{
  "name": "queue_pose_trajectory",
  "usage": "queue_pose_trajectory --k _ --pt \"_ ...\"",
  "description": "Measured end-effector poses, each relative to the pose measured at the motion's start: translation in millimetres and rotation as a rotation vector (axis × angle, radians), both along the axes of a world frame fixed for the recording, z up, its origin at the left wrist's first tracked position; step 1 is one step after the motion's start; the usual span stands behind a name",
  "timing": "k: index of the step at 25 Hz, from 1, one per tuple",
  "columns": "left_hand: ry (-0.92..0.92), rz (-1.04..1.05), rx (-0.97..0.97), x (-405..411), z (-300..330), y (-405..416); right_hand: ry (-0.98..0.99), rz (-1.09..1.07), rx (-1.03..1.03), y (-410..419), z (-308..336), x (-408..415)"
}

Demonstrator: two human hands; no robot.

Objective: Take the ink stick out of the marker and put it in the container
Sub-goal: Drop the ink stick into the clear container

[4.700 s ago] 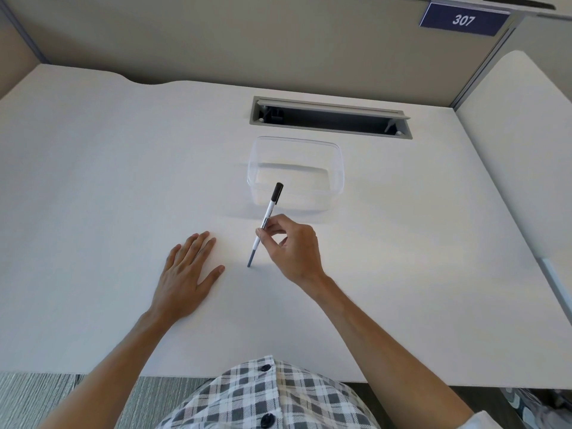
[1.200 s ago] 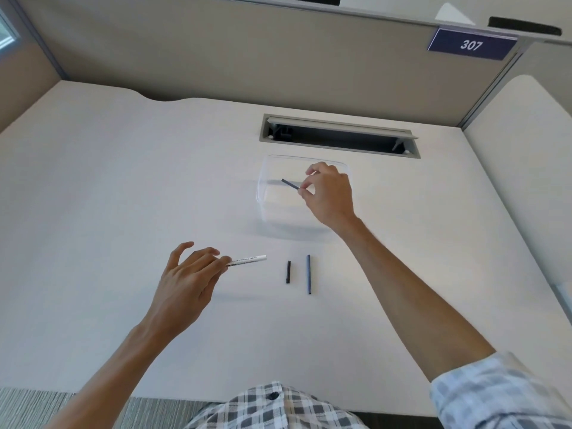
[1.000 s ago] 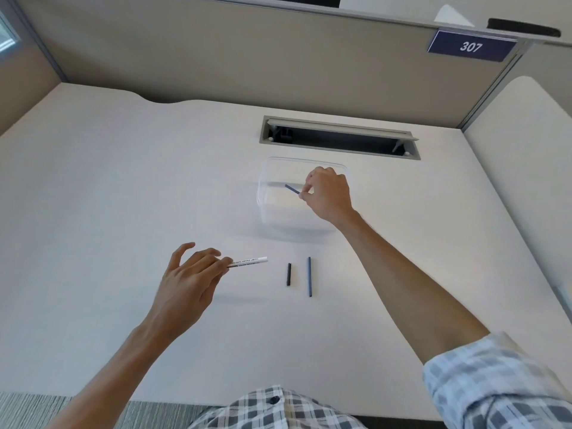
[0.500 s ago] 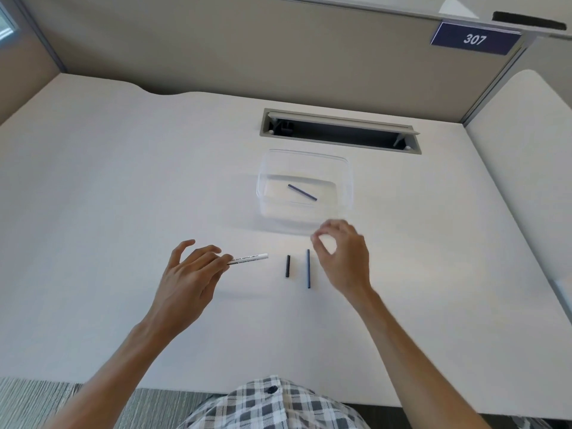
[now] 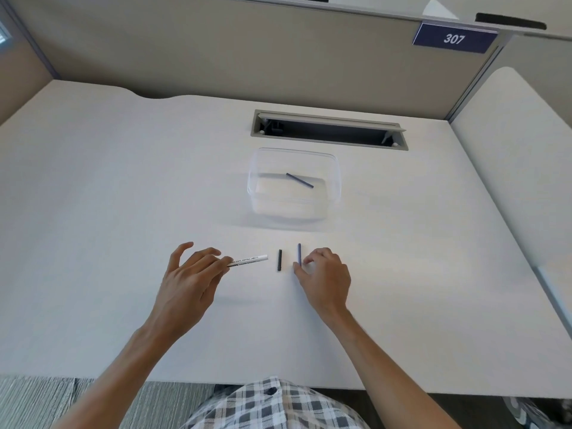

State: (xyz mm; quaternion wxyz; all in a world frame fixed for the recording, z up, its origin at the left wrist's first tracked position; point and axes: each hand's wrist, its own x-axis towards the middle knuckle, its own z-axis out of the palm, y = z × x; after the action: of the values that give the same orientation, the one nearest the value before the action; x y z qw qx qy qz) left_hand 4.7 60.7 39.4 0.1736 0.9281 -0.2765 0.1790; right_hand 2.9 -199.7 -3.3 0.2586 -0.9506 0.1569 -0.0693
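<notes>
- I am holding the white marker barrel (image 5: 249,261) in my left hand (image 5: 188,281), fingers pinching its near end so it is pointing right, just above the bench (image 5: 93,212).
- My right hand (image 5: 323,278) is curling over the near end of the thin blue stick (image 5: 299,254) lying on the bench; thumb and fingertips are touching it, though I cannot tell whether the grip is fully clamped on it.
- One blue ink stick (image 5: 299,180) is already lying slantwise inside the clear container (image 5: 335,187), so I am judging that part of the task done.
- A short black cap (image 5: 279,260) is lying between the barrel and the stick, apart from both.
- The next move, as I am reading it, is calling for a fine pinch on the thin stick, a lift clear of the bench, and a carry forward over the container's near rim.
- The stick is looking slim and likely to roll away.
- The bench is a plain white desktop with a grey cable slot (image 5: 328,133) behind the container.
- Beige partition walls are enclosing it, one bearing a blue "307" plate (image 5: 453,38); grey carpet is showing below.
</notes>
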Motion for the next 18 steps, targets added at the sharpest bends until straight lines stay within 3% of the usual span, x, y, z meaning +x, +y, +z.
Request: queue_pose_trajectory --k 6,13,18 --pt "-0.007 0.007 0.004 -2 2 -2 -0.043 0.024 0.018 1 -1 -1" --pt "-0.005 -0.009 0.014 -1 3 -4 -0.061 0.027 0.599 -13 32 -22" --pt "-0.017 -0.03 -0.005 -1 7 -11 -0.125 0.047 0.805 -18 55 -40"
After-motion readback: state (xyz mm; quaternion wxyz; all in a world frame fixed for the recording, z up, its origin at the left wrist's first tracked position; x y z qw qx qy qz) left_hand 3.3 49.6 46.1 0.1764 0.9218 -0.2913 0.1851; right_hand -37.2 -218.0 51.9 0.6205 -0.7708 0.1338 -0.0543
